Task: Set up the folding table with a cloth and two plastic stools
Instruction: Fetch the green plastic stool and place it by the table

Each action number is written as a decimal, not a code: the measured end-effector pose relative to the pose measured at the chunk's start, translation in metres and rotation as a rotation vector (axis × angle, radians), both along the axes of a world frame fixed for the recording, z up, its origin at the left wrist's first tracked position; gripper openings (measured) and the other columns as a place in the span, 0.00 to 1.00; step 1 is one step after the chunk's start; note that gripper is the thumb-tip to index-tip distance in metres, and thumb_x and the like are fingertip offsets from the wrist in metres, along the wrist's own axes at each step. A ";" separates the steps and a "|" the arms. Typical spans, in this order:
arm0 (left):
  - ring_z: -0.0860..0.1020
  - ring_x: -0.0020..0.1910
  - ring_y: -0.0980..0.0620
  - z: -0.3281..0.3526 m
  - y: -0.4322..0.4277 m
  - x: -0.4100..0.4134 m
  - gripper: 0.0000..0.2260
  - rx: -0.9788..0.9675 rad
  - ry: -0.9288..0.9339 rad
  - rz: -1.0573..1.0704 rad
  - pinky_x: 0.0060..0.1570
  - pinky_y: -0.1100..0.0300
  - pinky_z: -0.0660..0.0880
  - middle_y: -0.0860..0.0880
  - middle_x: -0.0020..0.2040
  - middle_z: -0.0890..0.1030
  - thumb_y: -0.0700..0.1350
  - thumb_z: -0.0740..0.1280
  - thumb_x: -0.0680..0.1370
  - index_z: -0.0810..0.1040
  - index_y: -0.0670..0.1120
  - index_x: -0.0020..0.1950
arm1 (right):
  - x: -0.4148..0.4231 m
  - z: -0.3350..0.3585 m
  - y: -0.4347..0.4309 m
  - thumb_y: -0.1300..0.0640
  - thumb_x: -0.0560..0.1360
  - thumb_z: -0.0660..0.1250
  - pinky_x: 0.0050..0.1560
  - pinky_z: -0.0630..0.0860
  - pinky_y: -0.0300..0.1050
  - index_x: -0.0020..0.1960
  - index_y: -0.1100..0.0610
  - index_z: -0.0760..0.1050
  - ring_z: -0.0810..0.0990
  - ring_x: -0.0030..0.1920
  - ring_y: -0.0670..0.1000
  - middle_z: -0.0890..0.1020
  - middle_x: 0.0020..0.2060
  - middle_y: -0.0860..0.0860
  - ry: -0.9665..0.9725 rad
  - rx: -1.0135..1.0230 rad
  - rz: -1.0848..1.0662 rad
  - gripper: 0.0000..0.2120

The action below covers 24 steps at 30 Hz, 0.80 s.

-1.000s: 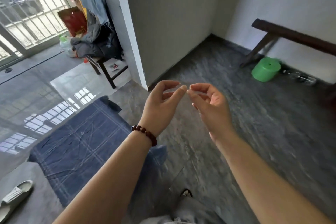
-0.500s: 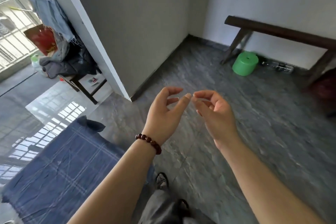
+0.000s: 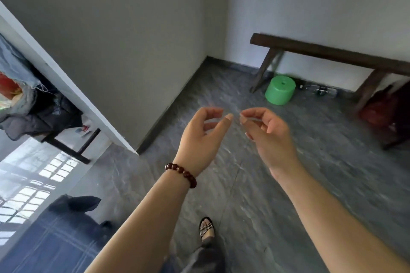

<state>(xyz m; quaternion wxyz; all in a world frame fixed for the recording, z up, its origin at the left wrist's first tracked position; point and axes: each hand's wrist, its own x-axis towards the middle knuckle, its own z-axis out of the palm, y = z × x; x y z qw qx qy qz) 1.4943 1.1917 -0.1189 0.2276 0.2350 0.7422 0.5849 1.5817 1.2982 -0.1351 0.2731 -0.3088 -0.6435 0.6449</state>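
Fingers curl; left hand, right hand seemingly empty.

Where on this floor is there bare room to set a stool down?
The grey floor is bare from the wall corner to the blue cloth, beneath the left hand and right hand, both empty. It is crowded by the wooden bench: the green stool, bottles and something reddish sit there.

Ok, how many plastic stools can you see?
1: a green stool on the floor beside the left leg of the wooden bench. A blurred red shape at the right end may be another.
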 end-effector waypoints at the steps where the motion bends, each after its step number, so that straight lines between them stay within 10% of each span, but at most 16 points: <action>1: 0.76 0.40 0.66 0.003 0.014 -0.012 0.09 0.007 0.005 -0.006 0.37 0.77 0.70 0.56 0.50 0.80 0.52 0.67 0.75 0.76 0.51 0.52 | -0.010 0.002 0.015 0.56 0.74 0.69 0.44 0.74 0.38 0.46 0.49 0.77 0.78 0.40 0.40 0.82 0.41 0.46 0.003 0.004 -0.013 0.02; 24: 0.76 0.47 0.64 0.015 0.360 -0.076 0.08 0.025 0.033 -0.214 0.40 0.78 0.70 0.58 0.51 0.78 0.50 0.67 0.75 0.76 0.52 0.53 | -0.058 0.014 0.333 0.59 0.74 0.68 0.52 0.77 0.47 0.45 0.50 0.78 0.80 0.48 0.48 0.83 0.45 0.50 -0.028 0.025 -0.221 0.04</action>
